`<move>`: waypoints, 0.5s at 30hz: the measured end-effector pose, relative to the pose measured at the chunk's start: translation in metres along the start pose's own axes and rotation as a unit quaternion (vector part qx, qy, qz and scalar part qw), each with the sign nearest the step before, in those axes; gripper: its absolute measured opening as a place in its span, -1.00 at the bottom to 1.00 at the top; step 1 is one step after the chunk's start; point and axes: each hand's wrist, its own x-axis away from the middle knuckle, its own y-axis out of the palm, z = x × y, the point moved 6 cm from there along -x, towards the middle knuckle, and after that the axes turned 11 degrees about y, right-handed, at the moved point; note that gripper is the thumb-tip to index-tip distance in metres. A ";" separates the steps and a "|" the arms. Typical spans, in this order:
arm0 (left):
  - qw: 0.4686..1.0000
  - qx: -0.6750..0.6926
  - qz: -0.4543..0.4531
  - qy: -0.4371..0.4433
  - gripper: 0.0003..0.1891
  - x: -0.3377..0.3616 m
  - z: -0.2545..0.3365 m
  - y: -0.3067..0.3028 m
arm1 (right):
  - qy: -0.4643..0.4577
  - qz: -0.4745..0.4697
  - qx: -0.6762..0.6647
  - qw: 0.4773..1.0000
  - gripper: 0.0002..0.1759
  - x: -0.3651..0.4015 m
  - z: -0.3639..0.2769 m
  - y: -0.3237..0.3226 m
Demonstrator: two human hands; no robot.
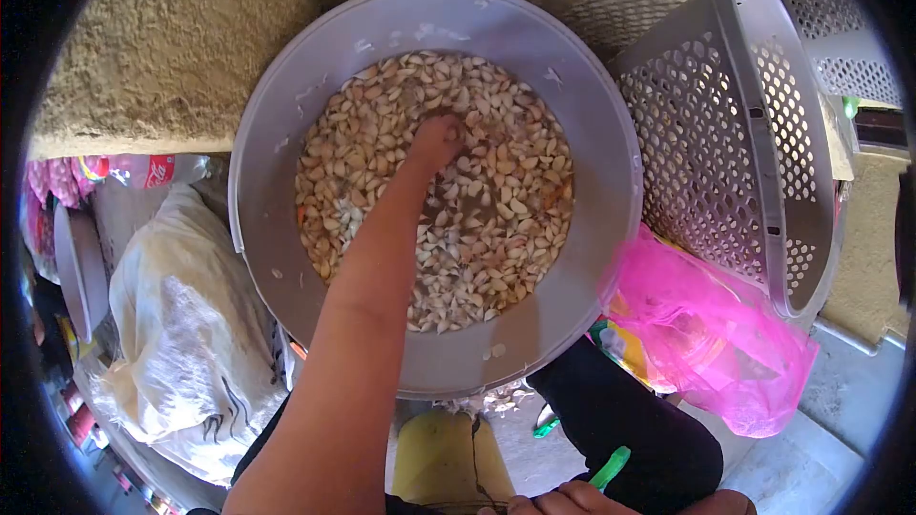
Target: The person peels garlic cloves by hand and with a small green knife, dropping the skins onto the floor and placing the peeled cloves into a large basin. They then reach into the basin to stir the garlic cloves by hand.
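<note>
A large grey plastic tub (592,133) holds many garlic cloves (372,148) lying in cloudy water. My left hand (439,140) reaches down into the middle of them, its fingers curled and their tips hidden among the cloves. Whatever those fingers hold does not show. At the bottom edge, close to my lap, my right hand (572,499) is closed, partly cut off by the frame. A green handle (612,467) sticks up from it; the tool's other end is hidden.
Right of the tub stands a grey perforated basket (687,143), above a pink mesh bag (711,329). A white sack (191,334) rests on the left, below a rough stone ledge (172,48). Between my legs is a yellow container (448,458), with garlic skins (496,399) behind it.
</note>
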 end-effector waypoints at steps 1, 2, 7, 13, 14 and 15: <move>0.988 0.143 0.013 -0.055 -0.68 0.004 -0.008 0.004 | -0.004 -0.002 -0.002 1.000 -0.64 0.000 0.000 0.001; 0.953 0.283 0.026 -0.109 -0.71 0.008 -0.015 0.009 | -0.007 -0.004 -0.004 1.000 -0.64 0.000 -0.001 0.001; 0.737 0.641 0.067 -0.203 -0.82 0.020 -0.014 0.017 | -0.010 -0.020 -0.012 1.000 -0.61 0.001 -0.003 0.003; 0.644 0.727 0.057 -0.229 -0.81 0.032 0.007 0.006 | -0.024 -0.023 -0.017 0.999 -0.58 0.003 -0.009 0.006; 0.650 0.720 0.053 -0.235 -0.81 0.034 0.009 0.007 | -0.029 -0.021 -0.019 0.999 -0.57 0.004 -0.010 0.007; 0.656 0.713 0.049 -0.241 -0.81 0.036 0.010 0.007 | -0.034 -0.018 -0.021 0.999 -0.57 0.004 -0.011 0.007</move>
